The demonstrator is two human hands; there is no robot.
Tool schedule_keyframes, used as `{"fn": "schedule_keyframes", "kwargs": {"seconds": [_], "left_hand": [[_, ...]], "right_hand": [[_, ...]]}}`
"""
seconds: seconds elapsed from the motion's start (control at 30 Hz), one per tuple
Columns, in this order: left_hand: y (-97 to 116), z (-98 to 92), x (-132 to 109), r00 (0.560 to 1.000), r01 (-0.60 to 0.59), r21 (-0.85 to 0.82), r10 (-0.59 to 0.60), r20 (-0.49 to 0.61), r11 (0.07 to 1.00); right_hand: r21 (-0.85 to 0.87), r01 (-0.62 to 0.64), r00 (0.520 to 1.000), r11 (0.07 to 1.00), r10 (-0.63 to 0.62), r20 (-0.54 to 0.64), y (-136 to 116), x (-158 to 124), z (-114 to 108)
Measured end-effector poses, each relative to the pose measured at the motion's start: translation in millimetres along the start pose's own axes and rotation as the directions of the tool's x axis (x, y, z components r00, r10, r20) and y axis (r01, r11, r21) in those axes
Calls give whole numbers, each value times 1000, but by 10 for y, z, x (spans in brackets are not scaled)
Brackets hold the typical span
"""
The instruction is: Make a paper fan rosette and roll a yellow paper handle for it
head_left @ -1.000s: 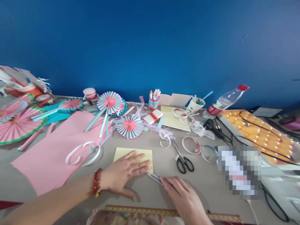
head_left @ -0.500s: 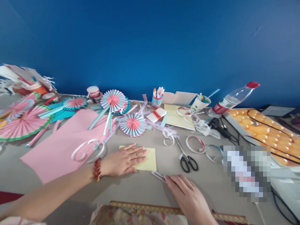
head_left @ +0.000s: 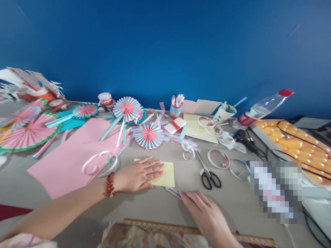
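Note:
My left hand point(head_left: 138, 174) lies flat with fingers stretched out on a folded yellow paper point(head_left: 167, 175) on the grey table point(head_left: 160, 203). A red bead bracelet point(head_left: 110, 184) sits on that wrist. My right hand point(head_left: 204, 214) rests palm down near the table's front edge, fingers together and extended. Its fingertips touch a small silver tool point(head_left: 173, 192) that lies just below the yellow paper. Whether the fingers grip that tool is hidden.
Black-handled scissors point(head_left: 208, 174) lie right of the paper. A large pink sheet point(head_left: 69, 162), paper rosette fans point(head_left: 148, 135), tape rings point(head_left: 218, 158), a pen cup point(head_left: 176, 109), a plastic bottle point(head_left: 261, 109) and a tray of orange balls point(head_left: 292, 141) crowd the back and sides.
My left thumb has drawn in beside the palm. Both hands stay on the yellow paper and the silver tool while the camera has shifted slightly.

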State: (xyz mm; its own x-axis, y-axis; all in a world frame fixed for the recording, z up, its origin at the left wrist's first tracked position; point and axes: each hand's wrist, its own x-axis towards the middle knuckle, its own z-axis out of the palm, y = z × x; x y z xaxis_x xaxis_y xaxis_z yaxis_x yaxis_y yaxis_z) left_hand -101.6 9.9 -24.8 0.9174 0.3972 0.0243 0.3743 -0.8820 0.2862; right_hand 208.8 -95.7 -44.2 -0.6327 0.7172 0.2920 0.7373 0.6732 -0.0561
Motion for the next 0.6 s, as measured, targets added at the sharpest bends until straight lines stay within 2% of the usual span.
{"fn": "schedule_keyframes", "kwargs": {"seconds": [0.6], "left_hand": [[-5,-19,-1,998,-3,-5,3,63,1000]], "right_hand": [[28,1,1000,1000,-1,9,-126,134,48]]}}
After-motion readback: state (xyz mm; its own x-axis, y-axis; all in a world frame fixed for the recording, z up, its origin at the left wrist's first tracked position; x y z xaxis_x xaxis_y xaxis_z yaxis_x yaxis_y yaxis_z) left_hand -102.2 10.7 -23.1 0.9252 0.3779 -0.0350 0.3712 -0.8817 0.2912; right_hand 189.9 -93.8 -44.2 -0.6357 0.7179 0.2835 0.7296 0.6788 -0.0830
